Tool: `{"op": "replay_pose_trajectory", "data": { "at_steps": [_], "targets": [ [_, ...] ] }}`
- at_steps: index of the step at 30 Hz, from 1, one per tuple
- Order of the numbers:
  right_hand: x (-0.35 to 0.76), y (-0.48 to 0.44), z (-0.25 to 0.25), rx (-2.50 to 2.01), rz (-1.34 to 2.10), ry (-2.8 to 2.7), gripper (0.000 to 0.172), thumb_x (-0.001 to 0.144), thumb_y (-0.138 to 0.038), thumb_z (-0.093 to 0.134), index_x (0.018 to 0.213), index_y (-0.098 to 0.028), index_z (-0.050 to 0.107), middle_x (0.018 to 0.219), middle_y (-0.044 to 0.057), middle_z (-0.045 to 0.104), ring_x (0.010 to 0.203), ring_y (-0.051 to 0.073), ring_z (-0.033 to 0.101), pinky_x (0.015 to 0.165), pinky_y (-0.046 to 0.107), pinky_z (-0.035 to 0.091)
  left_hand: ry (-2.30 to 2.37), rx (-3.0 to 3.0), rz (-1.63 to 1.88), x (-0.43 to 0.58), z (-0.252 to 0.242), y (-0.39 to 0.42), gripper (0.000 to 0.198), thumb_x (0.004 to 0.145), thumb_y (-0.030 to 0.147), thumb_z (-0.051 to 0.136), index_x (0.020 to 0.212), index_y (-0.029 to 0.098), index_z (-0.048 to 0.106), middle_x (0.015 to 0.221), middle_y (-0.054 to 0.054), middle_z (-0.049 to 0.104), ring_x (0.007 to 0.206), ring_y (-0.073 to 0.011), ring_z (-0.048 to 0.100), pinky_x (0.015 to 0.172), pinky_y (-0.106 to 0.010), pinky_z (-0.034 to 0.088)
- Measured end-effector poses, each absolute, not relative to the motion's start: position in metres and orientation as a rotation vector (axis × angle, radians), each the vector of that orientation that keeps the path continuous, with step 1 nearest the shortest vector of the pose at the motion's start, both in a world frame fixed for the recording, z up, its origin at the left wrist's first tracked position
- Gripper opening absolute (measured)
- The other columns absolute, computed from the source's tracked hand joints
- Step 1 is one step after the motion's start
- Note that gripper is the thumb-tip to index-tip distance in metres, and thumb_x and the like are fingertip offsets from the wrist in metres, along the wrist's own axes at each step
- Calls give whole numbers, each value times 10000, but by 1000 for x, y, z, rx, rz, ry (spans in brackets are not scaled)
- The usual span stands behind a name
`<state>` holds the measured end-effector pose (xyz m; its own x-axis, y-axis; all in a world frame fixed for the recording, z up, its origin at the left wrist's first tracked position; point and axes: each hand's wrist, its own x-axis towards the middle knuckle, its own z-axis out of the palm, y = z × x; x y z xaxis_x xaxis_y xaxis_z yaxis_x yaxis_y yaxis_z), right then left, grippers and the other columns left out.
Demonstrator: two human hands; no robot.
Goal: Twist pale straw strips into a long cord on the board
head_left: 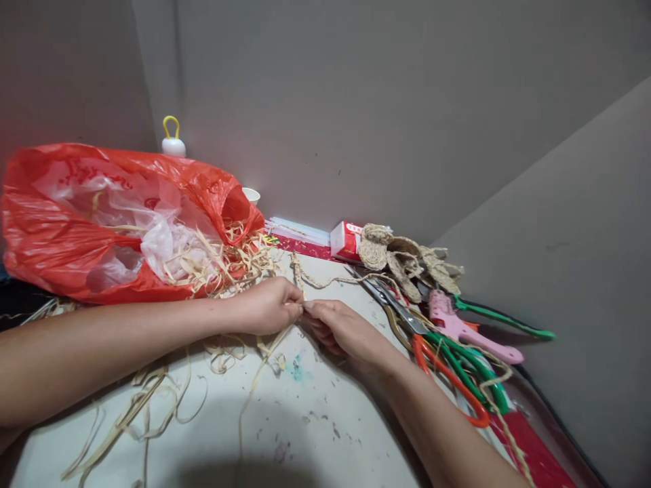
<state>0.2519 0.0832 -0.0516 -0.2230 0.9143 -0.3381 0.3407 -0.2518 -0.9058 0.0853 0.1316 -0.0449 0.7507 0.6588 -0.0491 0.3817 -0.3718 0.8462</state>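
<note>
My left hand [269,305] and my right hand [340,327] meet over the middle of the white table. Both are closed, fingertips pinched on a braided straw cord [297,268] whose finished part stretches away behind them. Loose straw strands [253,388] trail from under the fingers toward me; the exact pinch point is partly hidden. From the cord's far end a thin plaited length [336,279] runs right toward the tools. More pale straw strips [125,419] lie loose beneath my left forearm.
A red plastic bag [55,230] spills straw at left. At right lie scissors with orange handles [447,383], green-handled cutters [460,366], a pink glue gun [465,329] and woven straw pieces [376,247] beside a red-and-white box [346,240]. A grey wall [356,115] closes the back.
</note>
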Motion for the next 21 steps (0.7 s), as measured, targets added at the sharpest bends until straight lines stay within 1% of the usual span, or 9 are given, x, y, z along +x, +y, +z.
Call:
{"op": "replay_pose_trajectory", "data": {
  "at_steps": [3,5,8,10,12,15,18,21],
  "targets": [
    [248,81,-48,-1486,1664,-1328,303,798,-346,438,554,-216,313,435,-99,238,369,55,126,338,197,91,814,2112,410,85,-42,131,168,737,165,436,570,156,454,522,49,411,519,-75,365,501,-196,276],
    [245,80,-46,-1461,1693,-1265,310,784,-343,463,538,-212,325,415,-104,243,353,45,118,328,183,80,793,2070,386,85,-40,132,152,729,165,443,581,153,479,517,48,413,503,-73,362,487,-195,278],
    [242,78,-46,-1492,1651,-1202,311,778,-363,482,530,-201,387,380,-109,247,319,34,123,315,173,75,773,1794,248,84,-38,135,148,723,181,422,649,149,546,472,55,385,399,-67,312,407,-202,249],
    [238,77,-48,-1508,1610,-1165,286,770,-358,501,549,-187,444,369,-110,261,306,29,133,310,169,76,775,1581,196,86,-38,133,164,713,182,398,672,146,552,437,56,377,332,-70,295,360,-208,234],
    [234,76,-50,-1466,1579,-1113,303,761,-347,522,521,-184,432,360,-104,274,302,25,150,308,167,88,795,1464,185,88,-38,127,154,716,187,381,649,153,516,423,39,419,308,-88,355,343,-210,269],
    [229,73,-53,-1337,1584,-992,384,745,-350,561,467,-195,345,355,-101,279,302,17,161,311,168,110,830,1487,223,91,-39,114,150,768,194,351,671,168,463,446,13,498,339,-114,456,361,-211,349],
    [225,70,-53,-1258,1604,-909,368,729,-361,603,494,-185,381,364,-110,286,303,12,160,317,169,108,854,1603,352,92,-45,104,100,797,172,345,755,181,435,488,36,518,400,-106,502,400,-192,390],
    [222,69,-52,-1230,1603,-941,349,741,-375,601,514,-170,435,353,-100,317,296,15,179,320,171,99,859,1739,452,92,-53,101,70,786,162,365,766,185,428,530,35,535,466,-106,541,456,-192,426]
  ]
}}
